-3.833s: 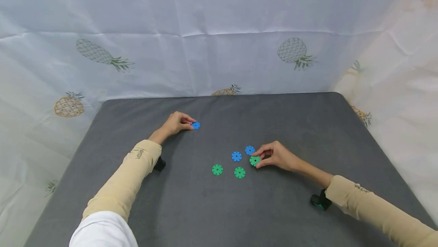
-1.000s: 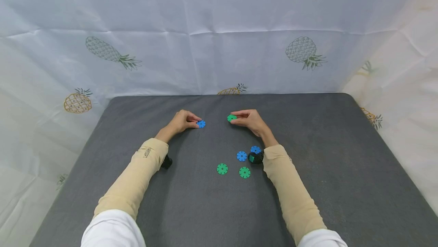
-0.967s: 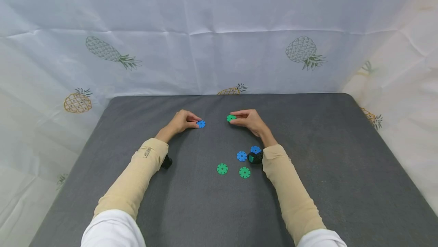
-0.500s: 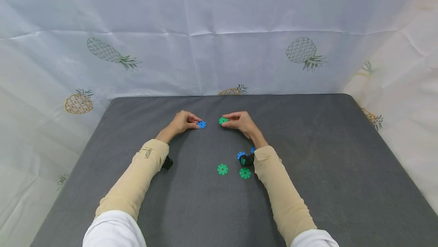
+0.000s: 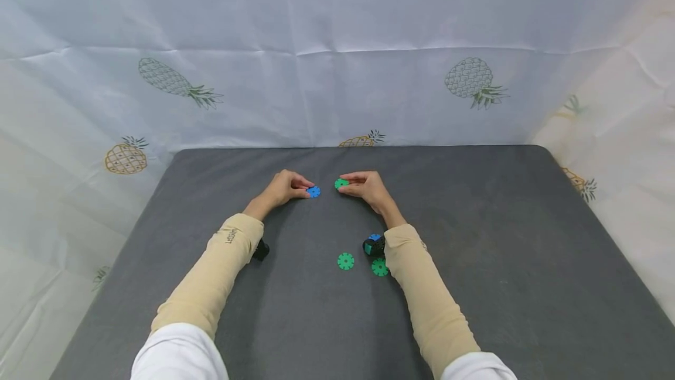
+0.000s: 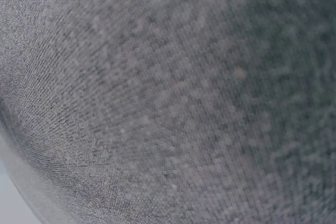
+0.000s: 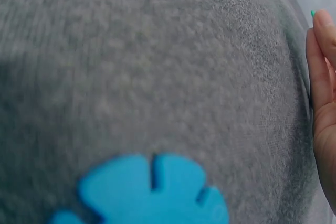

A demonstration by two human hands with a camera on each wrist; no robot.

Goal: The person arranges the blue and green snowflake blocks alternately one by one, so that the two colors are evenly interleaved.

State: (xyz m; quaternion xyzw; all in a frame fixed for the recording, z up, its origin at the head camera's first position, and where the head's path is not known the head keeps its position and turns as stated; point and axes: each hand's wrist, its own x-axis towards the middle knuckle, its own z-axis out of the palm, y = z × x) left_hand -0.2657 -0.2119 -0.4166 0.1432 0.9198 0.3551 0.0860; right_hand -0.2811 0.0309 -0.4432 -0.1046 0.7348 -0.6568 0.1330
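Observation:
Toward the back of the table, my left hand pinches a blue notched disc between thumb and fingers. Opposite it, my right hand pinches a green notched disc by its edge. A small gap separates the two discs. In the right wrist view, part of my right hand shows at the right edge, with a sliver of green at the fingertips. The left wrist view holds only grey cloth, with no hand or disc in it.
Nearer me lie a green disc, another green disc and a blue disc, partly covered by the right wrist camera. That blue disc looms large in the right wrist view. A pineapple-print curtain hangs behind the grey table.
Since the earliest frame, my right hand has carried the green disc from the group up to the back, then leftward toward the blue disc. My left hand has stayed nearly still.

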